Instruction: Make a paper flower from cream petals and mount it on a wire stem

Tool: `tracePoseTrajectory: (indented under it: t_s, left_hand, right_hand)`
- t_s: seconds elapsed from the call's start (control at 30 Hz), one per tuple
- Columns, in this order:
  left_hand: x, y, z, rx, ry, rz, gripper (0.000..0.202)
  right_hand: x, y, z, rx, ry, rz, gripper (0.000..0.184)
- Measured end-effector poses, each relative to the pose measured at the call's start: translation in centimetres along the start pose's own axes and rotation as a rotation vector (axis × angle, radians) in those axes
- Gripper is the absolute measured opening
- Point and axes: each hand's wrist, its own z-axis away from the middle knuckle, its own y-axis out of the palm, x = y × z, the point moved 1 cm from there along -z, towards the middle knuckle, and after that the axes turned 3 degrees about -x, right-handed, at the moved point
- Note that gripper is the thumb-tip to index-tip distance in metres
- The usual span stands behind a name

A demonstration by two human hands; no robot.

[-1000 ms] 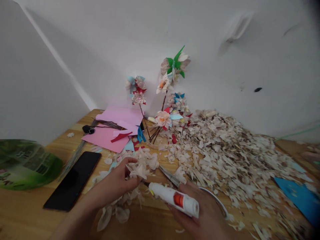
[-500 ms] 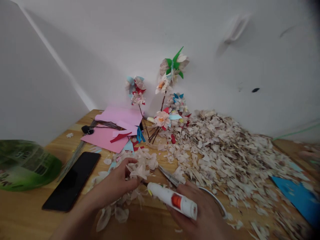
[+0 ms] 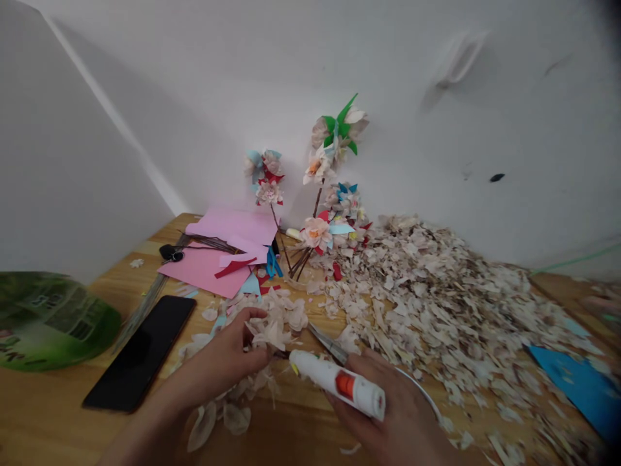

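My left hand (image 3: pixel 233 346) is closed around a flower (image 3: pixel 272 329) made of pale, papery petals, held low over the table. A short dark stem end (image 3: pixel 281 354) pokes out toward the right. In my right hand (image 3: pixel 388 401) is a white glue gun (image 3: pixel 339 383) with an orange part on its side, its yellowish tip close to that stem. Metal scissor-like blades (image 3: pixel 327 343) show beyond the fingers of my right hand; their handle is hidden. Loose pale petals (image 3: pixel 237 417) lie beneath my left hand.
A large heap of dried petals (image 3: pixel 436 304) covers the right side. Finished flowers (image 3: pixel 316 232) on stems lean at the wall. Pink paper sheets (image 3: pixel 213 268), a phone (image 3: pixel 140 353) and a green plastic package (image 3: pixel 53 320) are left. A blue sheet (image 3: pixel 577 388) lies far right.
The glue gun and my right hand have shifted very slightly right. My left hand keeps its hold on the flower in nearly the same place.
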Motion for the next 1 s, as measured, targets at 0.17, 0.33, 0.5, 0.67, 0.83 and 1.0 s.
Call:
tracePoseTrajectory:
  t_s: [0.17,0.33,0.5,0.67,0.83,1.0]
  left_hand:
    - [0.2,0.0,-0.1,0.0,-0.001,0.027,0.052]
    - [0.6,0.1,-0.3,-0.027,-0.001,0.015,0.054]
    - [1.0,0.1,-0.2,-0.043,0.018,0.042,0.054]
    - [0.7,0.2,-0.3,-0.016,-0.003,0.014,0.053]
    - [0.5,0.2,-0.4,-0.019,0.014,0.027,0.053]
    - [0.9,0.3,-0.3,-0.009,0.026,0.048,0.051]
  right_hand:
    - [0.2,-0.4,-0.5,0.009,0.015,-0.001,0.014]
    - [-0.1,-0.4,-0.6,-0.038,0.022,-0.041,0.015]
    - [-0.9,-0.4,-0.4,0.018,0.158,-0.13,0.011]
    - [-2.0,-0.3,-0.2,0.081,0.287,-0.242,0.01]
    - [-2.5,-0.1,0.0,0.085,0.351,-0.296,0.017]
    - [-2.3,-0.2,0.1,-0.011,0.369,-0.299,0.016]
